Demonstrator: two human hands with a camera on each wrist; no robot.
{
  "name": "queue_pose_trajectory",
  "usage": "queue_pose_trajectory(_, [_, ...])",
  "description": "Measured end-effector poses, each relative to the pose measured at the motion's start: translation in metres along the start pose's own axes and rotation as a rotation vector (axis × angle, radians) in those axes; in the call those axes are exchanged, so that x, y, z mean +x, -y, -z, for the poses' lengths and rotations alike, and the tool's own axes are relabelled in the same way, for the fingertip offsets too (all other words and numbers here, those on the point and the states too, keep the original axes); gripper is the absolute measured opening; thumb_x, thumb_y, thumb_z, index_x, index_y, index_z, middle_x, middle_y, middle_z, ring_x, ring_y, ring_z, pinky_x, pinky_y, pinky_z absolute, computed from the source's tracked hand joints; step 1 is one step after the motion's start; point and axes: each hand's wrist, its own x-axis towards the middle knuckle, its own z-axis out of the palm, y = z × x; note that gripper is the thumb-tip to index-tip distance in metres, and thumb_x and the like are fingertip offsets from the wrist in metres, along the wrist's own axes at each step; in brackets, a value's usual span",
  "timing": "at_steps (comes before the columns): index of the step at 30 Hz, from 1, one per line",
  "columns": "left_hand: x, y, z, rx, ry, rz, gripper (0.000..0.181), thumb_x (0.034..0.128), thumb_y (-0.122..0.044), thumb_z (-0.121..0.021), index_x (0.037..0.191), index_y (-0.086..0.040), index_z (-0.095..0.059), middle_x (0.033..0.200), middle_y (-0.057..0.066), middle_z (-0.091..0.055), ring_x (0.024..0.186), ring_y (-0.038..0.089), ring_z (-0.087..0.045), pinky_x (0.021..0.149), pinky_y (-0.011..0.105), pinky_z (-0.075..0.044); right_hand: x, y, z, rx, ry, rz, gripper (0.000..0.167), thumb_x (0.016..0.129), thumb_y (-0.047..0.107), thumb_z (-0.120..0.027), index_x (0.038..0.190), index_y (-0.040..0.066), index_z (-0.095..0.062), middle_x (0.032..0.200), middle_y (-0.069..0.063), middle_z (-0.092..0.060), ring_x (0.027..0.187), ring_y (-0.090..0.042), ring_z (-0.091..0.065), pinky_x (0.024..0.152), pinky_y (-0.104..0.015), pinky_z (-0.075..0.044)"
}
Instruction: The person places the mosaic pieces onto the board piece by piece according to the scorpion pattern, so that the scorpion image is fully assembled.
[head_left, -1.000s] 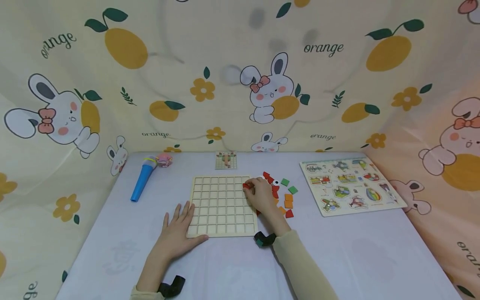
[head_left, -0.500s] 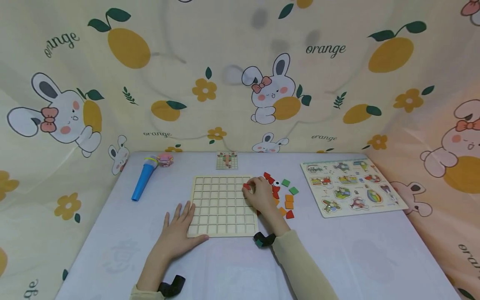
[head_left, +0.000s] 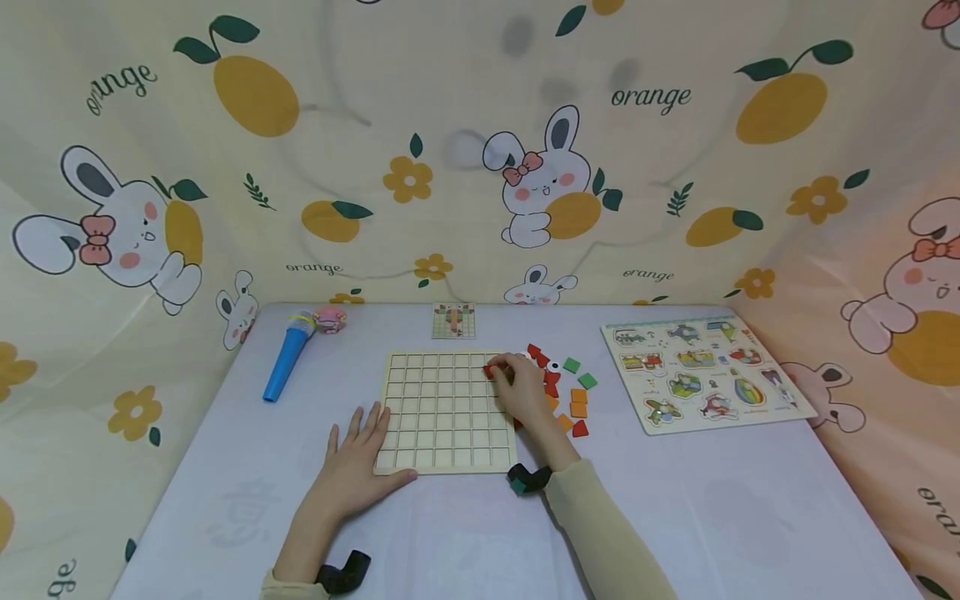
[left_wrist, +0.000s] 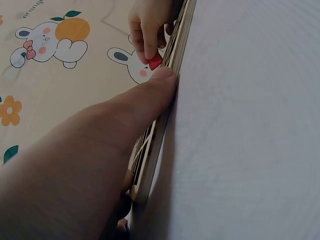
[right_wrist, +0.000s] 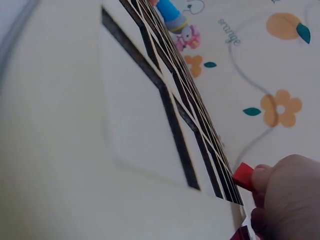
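A pale wooden grid board (head_left: pixel 446 414) lies flat on the table. My left hand (head_left: pixel 351 460) rests at its left side, fingers spread onto the edge and thumb along the near corner. In the left wrist view the thumb (left_wrist: pixel 137 102) touches the board's rim. My right hand (head_left: pixel 522 390) pinches a small red tile (head_left: pixel 488 372) over the board's upper right cells. The right wrist view shows this red tile (right_wrist: pixel 243 176) held between thumb and fingertips, tilted at the grid. Whether it touches a cell, I cannot tell.
Loose red tiles (head_left: pixel 552 383), orange tiles (head_left: pixel 577 409) and green tiles (head_left: pixel 571 365) lie right of the board. A small pattern card (head_left: pixel 453 321) is behind it. A blue toy microphone (head_left: pixel 287 362) and pink toy (head_left: pixel 329 320) stand left; a picture puzzle board (head_left: pixel 705 375) lies right.
The red tile in my right hand has shifted slightly left and tilted, with the fingers moving a little. My left hand has stayed in place on the board.
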Motion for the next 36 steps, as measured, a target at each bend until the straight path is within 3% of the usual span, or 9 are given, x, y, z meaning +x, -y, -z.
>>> queue_pose_trajectory(5, [-0.0009,-0.0003,-0.0007,-0.008,-0.027,-0.01,0.119,0.084,-0.076,-0.071,0.167,-0.004,-0.027,0.176,0.017,-0.02,0.162,0.047,-0.009,0.124,0.076,-0.003,-0.0002,-0.0003,0.0,0.038,-0.044,0.026,0.015,0.104,0.006,-0.066,0.112,0.004,-0.078,0.102,-0.014,-0.07,0.08,-0.023,-0.059,0.068,-0.03,-0.048])
queue_pose_trajectory(12, [-0.0008,-0.0002,-0.0009,-0.004,-0.005,-0.005,0.119,0.0846,-0.077,-0.069,0.169,-0.006,-0.023,0.177,0.014,-0.016,0.163,0.046,-0.006,0.125,0.074,-0.001,0.0009,-0.0029,-0.0013,-0.044,-0.032,0.1,0.018,0.105,0.006,-0.063,0.112,0.003,-0.079,0.104,-0.016,-0.072,0.088,-0.028,-0.063,0.075,-0.038,-0.05])
queue_pose_trajectory(20, [0.0006,0.0008,-0.001,-0.002,0.014,0.007,0.12,0.0851,-0.077,-0.068,0.169,-0.007,-0.02,0.177,0.014,-0.014,0.163,0.045,-0.004,0.125,0.073,0.001,0.0,-0.0007,0.0004,-0.093,0.051,0.095,0.028,0.094,0.009,-0.068,0.12,0.009,-0.078,0.094,-0.011,-0.065,0.086,-0.026,-0.056,0.082,-0.045,-0.039])
queue_pose_trajectory(25, [-0.0001,-0.001,0.0008,-0.009,0.003,-0.001,0.118,0.0853,-0.077,-0.068,0.169,-0.006,-0.023,0.177,0.015,-0.015,0.163,0.045,-0.006,0.125,0.075,-0.001,-0.0002,-0.0001,0.0004,-0.14,0.071,0.078,0.022,0.095,0.013,-0.07,0.114,0.012,-0.082,0.093,-0.009,-0.068,0.09,-0.028,-0.058,0.085,-0.051,-0.036])
queue_pose_trajectory(29, [-0.0015,-0.0015,0.0013,-0.014,-0.019,-0.011,0.118,0.0845,-0.076,-0.07,0.168,-0.005,-0.026,0.176,0.017,-0.019,0.163,0.047,-0.008,0.124,0.076,-0.002,0.0003,-0.0009,-0.0002,-0.073,0.021,0.037,0.019,0.099,0.014,-0.07,0.113,0.006,-0.079,0.087,-0.009,-0.07,0.083,-0.026,-0.06,0.083,-0.045,-0.041])
queue_pose_trajectory(32, [-0.0021,-0.0015,0.0008,-0.017,-0.035,-0.02,0.118,0.0842,-0.075,-0.071,0.167,-0.003,-0.028,0.175,0.018,-0.022,0.162,0.048,-0.011,0.124,0.077,-0.004,0.0008,-0.0018,-0.0004,-0.017,-0.016,0.009,0.019,0.101,0.015,-0.071,0.115,0.004,-0.077,0.083,-0.009,-0.069,0.075,-0.022,-0.059,0.072,-0.035,-0.048])
queue_pose_trajectory(36, [-0.0012,-0.001,0.0004,-0.011,-0.022,-0.012,0.118,0.0844,-0.076,-0.07,0.168,-0.004,-0.026,0.176,0.017,-0.019,0.163,0.047,-0.009,0.124,0.076,-0.002,0.0014,-0.0029,-0.0003,-0.023,-0.013,0.003,0.02,0.101,0.016,-0.071,0.115,0.004,-0.078,0.087,-0.008,-0.072,0.075,-0.019,-0.059,0.066,-0.029,-0.049])
